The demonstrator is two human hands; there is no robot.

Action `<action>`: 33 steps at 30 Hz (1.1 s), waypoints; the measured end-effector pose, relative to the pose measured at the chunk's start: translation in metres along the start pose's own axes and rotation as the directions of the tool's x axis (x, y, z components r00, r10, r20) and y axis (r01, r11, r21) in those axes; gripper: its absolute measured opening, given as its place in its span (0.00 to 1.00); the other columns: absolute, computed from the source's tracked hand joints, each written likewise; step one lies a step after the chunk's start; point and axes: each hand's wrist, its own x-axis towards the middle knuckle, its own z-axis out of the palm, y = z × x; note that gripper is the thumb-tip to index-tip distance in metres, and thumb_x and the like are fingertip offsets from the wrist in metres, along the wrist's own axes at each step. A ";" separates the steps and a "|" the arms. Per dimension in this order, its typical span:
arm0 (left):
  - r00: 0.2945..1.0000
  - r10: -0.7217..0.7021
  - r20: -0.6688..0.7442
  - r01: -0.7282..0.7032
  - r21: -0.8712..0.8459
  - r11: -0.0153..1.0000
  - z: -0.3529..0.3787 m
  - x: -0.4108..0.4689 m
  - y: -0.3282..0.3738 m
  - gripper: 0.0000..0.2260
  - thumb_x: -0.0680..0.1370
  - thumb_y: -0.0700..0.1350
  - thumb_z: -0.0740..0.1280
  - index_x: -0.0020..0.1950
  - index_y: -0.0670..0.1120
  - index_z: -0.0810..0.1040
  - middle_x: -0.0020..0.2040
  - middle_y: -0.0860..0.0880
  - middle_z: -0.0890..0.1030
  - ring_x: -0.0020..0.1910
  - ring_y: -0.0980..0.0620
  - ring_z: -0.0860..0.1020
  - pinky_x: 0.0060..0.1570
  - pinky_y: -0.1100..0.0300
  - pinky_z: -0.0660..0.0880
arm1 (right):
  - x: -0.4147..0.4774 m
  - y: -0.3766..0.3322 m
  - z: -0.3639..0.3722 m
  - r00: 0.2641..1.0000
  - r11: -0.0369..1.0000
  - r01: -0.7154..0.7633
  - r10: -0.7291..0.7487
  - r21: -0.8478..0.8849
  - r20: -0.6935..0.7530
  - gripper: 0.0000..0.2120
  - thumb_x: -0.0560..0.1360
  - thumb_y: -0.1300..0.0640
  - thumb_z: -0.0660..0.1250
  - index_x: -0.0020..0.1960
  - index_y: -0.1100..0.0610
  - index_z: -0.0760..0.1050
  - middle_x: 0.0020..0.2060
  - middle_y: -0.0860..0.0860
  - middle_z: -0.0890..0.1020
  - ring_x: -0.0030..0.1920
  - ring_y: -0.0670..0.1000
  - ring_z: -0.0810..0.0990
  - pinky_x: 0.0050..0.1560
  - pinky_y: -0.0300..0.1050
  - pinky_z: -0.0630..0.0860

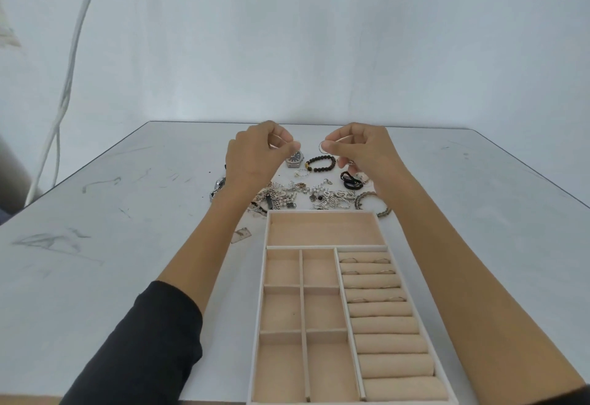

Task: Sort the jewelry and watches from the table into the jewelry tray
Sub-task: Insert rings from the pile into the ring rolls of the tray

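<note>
Mid-sort. Pinching thin hoop (321,147) with right hand (364,152); left hand (255,157) fingers curled in pinch, contents unclear. Next, probably: carrying hoop to tray (325,212), choosing compartment.

White cables (68,85) hang down on the left, in front of a plain pale wall (319,37). The grey surface (463,213) has dark scratch marks (51,240) on its left side. A small clear scrap (241,235) lies flat on it. Something brownish (9,175) shows at the left edge, too blurry to tell.
</note>
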 end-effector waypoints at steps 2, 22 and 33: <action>0.999 0.034 0.008 -0.034 -0.057 0.998 -0.003 -0.008 0.009 0.07 0.70 0.54 0.73 0.41 0.54 0.79 0.34 0.58 0.79 0.34 0.57 0.77 0.45 0.53 0.78 | -0.012 -0.003 -0.004 1.000 1.000 -0.013 0.014 -0.014 0.008 0.06 0.69 0.60 0.75 0.44 0.59 0.81 0.31 0.47 0.81 0.28 0.46 0.74 0.27 0.36 0.68; 0.943 0.217 0.253 -0.121 -0.346 0.930 -0.026 -0.127 0.046 0.06 0.71 0.48 0.75 0.40 0.51 0.79 0.38 0.59 0.80 0.37 0.62 0.74 0.45 0.73 0.69 | -0.132 -0.003 -0.038 0.998 0.999 0.032 -0.030 -0.029 0.057 0.06 0.66 0.61 0.77 0.42 0.59 0.83 0.33 0.51 0.81 0.28 0.49 0.74 0.32 0.30 0.70; 0.959 0.213 0.186 -0.146 -0.319 0.937 -0.027 -0.138 0.036 0.05 0.71 0.49 0.74 0.39 0.55 0.78 0.37 0.58 0.80 0.37 0.60 0.74 0.45 0.71 0.69 | -0.192 0.013 -0.051 0.995 0.988 0.095 -0.094 -0.122 0.019 0.04 0.66 0.59 0.76 0.36 0.50 0.83 0.36 0.47 0.83 0.34 0.50 0.73 0.33 0.34 0.67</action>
